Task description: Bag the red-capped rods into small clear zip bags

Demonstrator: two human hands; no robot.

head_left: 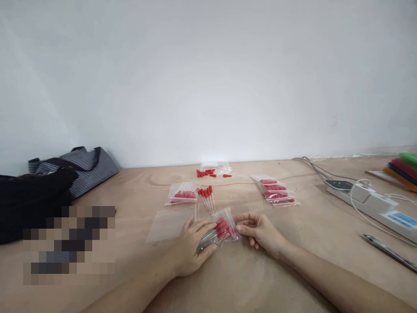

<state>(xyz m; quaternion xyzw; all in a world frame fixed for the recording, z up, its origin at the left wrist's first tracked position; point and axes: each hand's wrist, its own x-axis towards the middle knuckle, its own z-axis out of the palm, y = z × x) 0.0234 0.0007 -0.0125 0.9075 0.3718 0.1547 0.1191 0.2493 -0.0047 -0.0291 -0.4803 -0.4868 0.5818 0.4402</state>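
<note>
My left hand and my right hand both hold a small clear zip bag filled with red-capped glass droppers, low over the wooden table. The left hand grips its lower left end, and the right hand pinches its right edge. Just behind lie several loose red-capped droppers. An empty clear bag lies flat to the left of my left hand.
A filled bag lies behind, a stack of filled bags at the right, loose red caps near the wall. A striped bag and black bag sit left. Power strip, cables and a metal tool sit right.
</note>
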